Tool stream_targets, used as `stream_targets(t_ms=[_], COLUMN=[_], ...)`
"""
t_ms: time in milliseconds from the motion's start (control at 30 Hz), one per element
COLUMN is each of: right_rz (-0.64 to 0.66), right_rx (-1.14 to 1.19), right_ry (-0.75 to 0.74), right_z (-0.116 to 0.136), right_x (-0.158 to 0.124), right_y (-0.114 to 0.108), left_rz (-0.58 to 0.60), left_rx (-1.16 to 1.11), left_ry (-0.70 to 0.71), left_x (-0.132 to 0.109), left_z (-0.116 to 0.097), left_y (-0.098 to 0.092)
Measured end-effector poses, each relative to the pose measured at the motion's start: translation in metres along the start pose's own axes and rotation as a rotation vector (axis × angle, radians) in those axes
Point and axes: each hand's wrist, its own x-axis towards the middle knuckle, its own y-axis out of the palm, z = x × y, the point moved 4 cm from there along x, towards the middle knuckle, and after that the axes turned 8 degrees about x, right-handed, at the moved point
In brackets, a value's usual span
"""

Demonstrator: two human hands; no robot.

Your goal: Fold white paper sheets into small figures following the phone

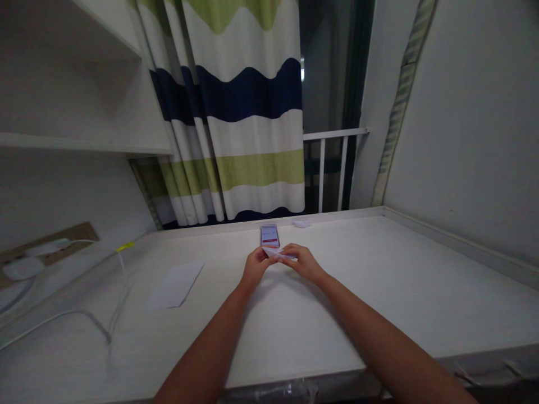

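Note:
A small piece of folded white paper (273,252) is held between both hands above the middle of the desk. My left hand (254,266) pinches its left side, thumb towards me. On the right side, my right hand (305,262) grips the paper with thumb and fingers. Parts of the paper are hidden behind the fingers. Just beyond the hands stands a phone (269,234) with a lit screen, near the desk's back edge. Another small folded white paper (301,224) lies to the right of the phone.
White paper sheets (179,285) lie on the white desk (400,280) at left. A white cable (80,312) and a power strip (46,247) are at the far left. Shelves (84,140) overhang the left side. A striped curtain (256,132) hangs behind the desk.

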Motion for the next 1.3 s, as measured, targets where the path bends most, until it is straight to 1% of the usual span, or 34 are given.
stream_targets(t_ms=[300, 467, 567, 733, 833, 1000, 1133, 1200, 1300], right_rz=[-0.037, -0.03, -0.003, 0.01, -0.005, 0.033, 0.035, 0.018, -0.051], right_rx=[0.0, -0.024, -0.038, -0.077, -0.072, -0.087, -0.094, -0.07, 0.045], right_ry=[0.095, 0.041, 0.031, 0.01, 0.013, 0.005, 0.028, 0.049, 0.103], right_z=[0.0001, -0.0019, -0.0033, 0.0001, 0.0029, 0.0051, 0.0028, 0.0009, -0.0031], right_x=[-0.0018, -0.0015, -0.0007, -0.0012, -0.0021, -0.0018, -0.0013, -0.0016, -0.0021], right_y=[-0.0005, -0.0002, 0.001, 0.0025, 0.0024, 0.0033, 0.003, 0.0029, 0.0025], left_rz=[-0.006, 0.005, -0.002, -0.018, -0.025, -0.063, -0.066, -0.07, -0.089], left_rx=[-0.004, 0.013, 0.041, 0.047, 0.03, 0.036, 0.064, 0.071, 0.073], left_ry=[-0.035, -0.016, 0.01, 0.005, 0.007, -0.004, -0.008, -0.002, 0.0], left_x=[0.0004, 0.0011, 0.0016, 0.0016, 0.001, 0.0002, 0.0002, 0.0001, -0.0006], left_z=[0.0032, 0.0049, 0.0049, 0.0031, 0.0004, -0.0004, 0.0, -0.0014, -0.0046], left_y=[-0.001, -0.0025, -0.0039, -0.0046, -0.0039, -0.0039, -0.0037, -0.0037, -0.0037])
